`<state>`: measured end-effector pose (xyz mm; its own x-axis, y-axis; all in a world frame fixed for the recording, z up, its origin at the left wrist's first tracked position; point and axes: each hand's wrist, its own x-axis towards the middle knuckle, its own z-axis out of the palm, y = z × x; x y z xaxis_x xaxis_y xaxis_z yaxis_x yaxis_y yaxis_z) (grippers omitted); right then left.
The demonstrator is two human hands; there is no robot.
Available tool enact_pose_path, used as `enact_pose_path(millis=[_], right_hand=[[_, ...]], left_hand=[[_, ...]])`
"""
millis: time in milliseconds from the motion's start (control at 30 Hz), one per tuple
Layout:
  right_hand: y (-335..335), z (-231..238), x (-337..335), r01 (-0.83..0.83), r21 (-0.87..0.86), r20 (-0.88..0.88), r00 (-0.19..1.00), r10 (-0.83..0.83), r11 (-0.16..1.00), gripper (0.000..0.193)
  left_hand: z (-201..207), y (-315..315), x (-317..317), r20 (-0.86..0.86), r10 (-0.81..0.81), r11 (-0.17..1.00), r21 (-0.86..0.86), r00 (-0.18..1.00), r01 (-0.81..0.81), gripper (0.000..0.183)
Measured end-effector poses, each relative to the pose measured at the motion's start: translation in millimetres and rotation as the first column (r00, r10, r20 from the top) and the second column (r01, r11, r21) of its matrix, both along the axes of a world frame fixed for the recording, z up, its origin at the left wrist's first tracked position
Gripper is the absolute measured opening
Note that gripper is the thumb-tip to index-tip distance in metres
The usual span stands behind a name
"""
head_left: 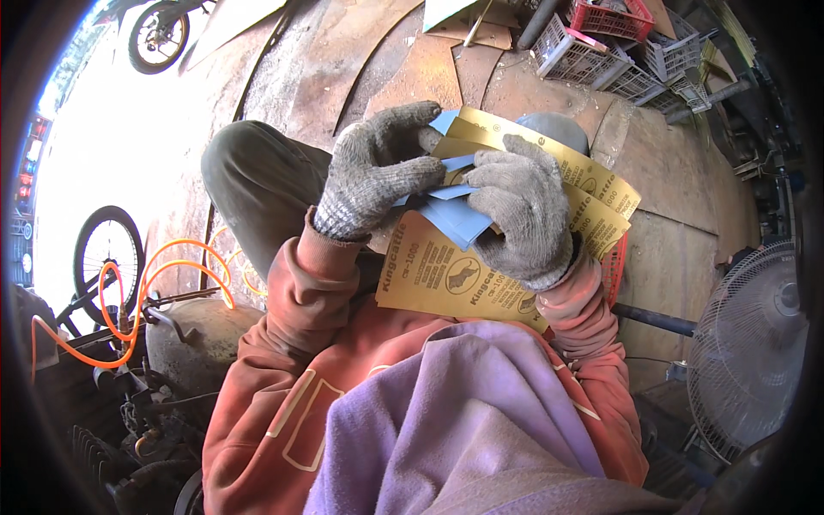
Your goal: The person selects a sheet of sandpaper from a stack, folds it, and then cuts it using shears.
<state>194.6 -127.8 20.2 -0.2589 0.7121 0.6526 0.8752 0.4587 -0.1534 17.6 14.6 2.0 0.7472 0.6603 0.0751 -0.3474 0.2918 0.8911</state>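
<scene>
Several sandpaper sheets (429, 262) with yellow printed backs and blue-grey faces lie over my lap, overlapping and partly fanned out. A grey knitted glove covers each hand. My left hand (378, 167) is curled at the left edge of the upper sheets, its thumb and fingers around a bent blue-faced edge; the exact contact is partly hidden. My right hand (524, 210) is closed on the sheets from the right, fingers bent over folded blue-faced edges (457, 219) between the two hands. Part of the stack is hidden under the right hand and wrist.
A red plastic piece (616, 266) shows beneath the sheets at right. Beyond it stands a fan (747, 343). Plastic crates (584, 56) sit at the far right. On the left are an orange hose (142, 322), a rounded tank (193, 339) and a wheel (107, 257).
</scene>
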Motion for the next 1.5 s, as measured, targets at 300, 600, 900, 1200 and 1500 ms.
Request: enact_pose_path(millis=[300, 600, 900, 1200, 1500], right_hand=[[-1, 7, -2, 0.041, 0.025, 0.04, 0.998, -0.042, 0.999, 0.047], [-2, 1, 1, -0.012, -0.01, 0.002, 1.0, 0.012, 1.0, 0.051], [-4, 0, 0, 0.019, -0.012, 0.006, 1.0, -0.019, 1.0, 0.05], [-1, 1, 0, 0.009, 0.02, 0.005, 1.0, -0.009, 1.0, 0.047], [1, -2, -3, 0.068, 0.045, 0.02, 0.997, -0.069, 0.997, 0.045]], left_hand=[[6, -1, -6, -0.079, 0.067, 0.991, 0.125, 0.995, -0.056, 0.052], [18, -6, -12, -0.13, 0.101, 0.967, 0.246, 0.986, -0.067, 0.046], [6, -3, 2, -0.076, 0.184, 0.98, 0.093, 0.98, -0.177, 0.048], [-9, 4, 4, -0.155, 0.073, 0.99, 0.129, 0.985, -0.053, 0.031], [-12, 4, 3, -0.034, 0.097, 0.956, 0.282, 0.995, -0.084, 0.017]])
